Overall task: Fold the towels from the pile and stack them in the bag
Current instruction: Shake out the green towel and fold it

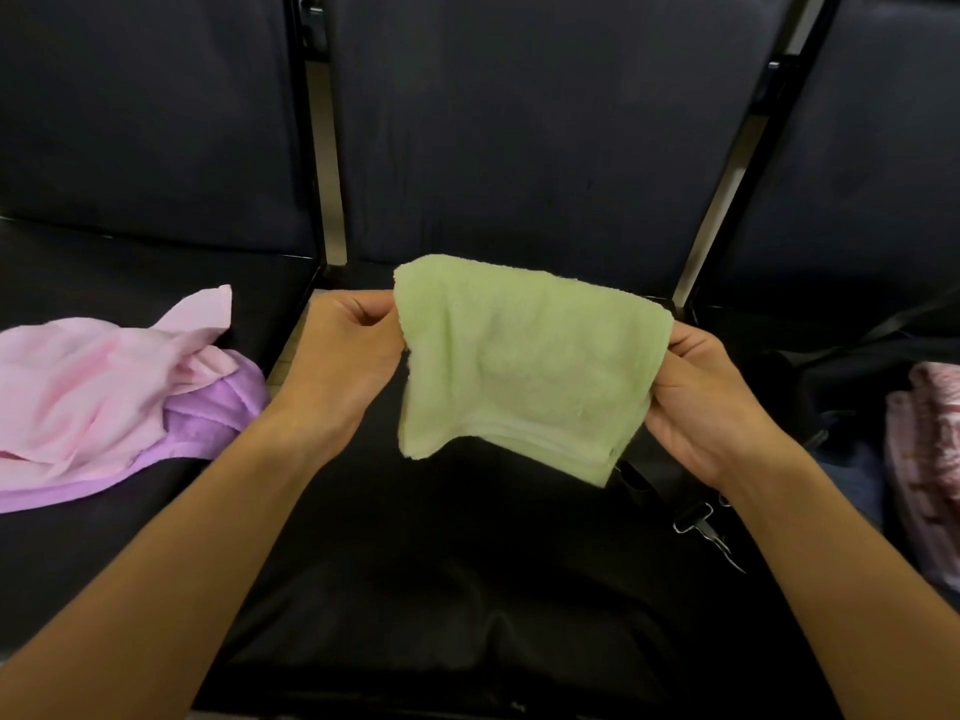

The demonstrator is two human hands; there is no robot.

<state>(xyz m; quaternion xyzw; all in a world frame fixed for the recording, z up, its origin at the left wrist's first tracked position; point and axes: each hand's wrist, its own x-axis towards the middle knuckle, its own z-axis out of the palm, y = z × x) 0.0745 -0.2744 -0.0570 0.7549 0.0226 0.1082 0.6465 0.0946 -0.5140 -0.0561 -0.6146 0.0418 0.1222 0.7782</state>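
A light green towel (524, 361) hangs doubled over in the air above the middle black seat. My left hand (343, 356) pinches its upper left corner. My right hand (706, 392) grips its right edge, fingers curled behind the cloth. On the left seat lies the pile: a pale pink towel (88, 387) crumpled on top of a purple towel (208, 423). At the right edge stands a black bag (852, 376) with a folded pink patterned towel (930, 459) showing inside it.
Three black padded seats (467, 589) stand in a row with upright backrests (545, 122) behind. A black strap with a metal clip (701, 517) lies on the middle seat under my right wrist.
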